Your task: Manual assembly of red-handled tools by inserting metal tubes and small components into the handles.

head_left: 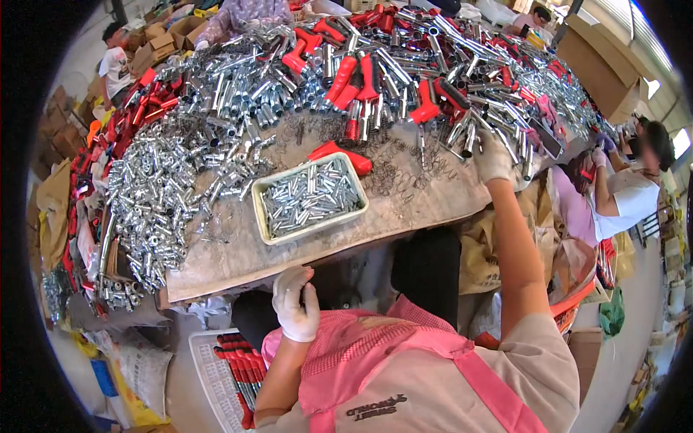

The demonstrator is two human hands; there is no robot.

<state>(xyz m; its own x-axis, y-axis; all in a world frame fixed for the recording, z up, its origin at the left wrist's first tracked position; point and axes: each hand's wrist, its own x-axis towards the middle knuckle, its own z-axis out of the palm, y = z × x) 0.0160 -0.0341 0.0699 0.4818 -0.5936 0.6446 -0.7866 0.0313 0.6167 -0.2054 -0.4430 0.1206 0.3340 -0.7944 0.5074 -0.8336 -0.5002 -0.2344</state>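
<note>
My right hand (493, 155), in a white glove, reaches out to the right part of the table. Its fingers are closed around the end of a shiny metal tube (470, 138) at the near edge of the pile; the glove partly hides the grip. Close to my body, in front of the table edge, my gloved left hand (296, 303) is raised with loosely bent fingers, thumb apart, nothing visible in it. Between the hands, a pale rectangular tray (351, 217) full of small metal pins stands on the table. Behind it lies a red pistol-shaped handle (339, 154).
Metal tubes and red handles (426, 103) are heaped across the back. Small metal fittings (151, 195) pile up at left; thin springs (404, 173) lie mid-table. A white crate (206, 361) of red-handled tools sits below left. A co-worker (628, 195) works at right, near a phone (547, 138).
</note>
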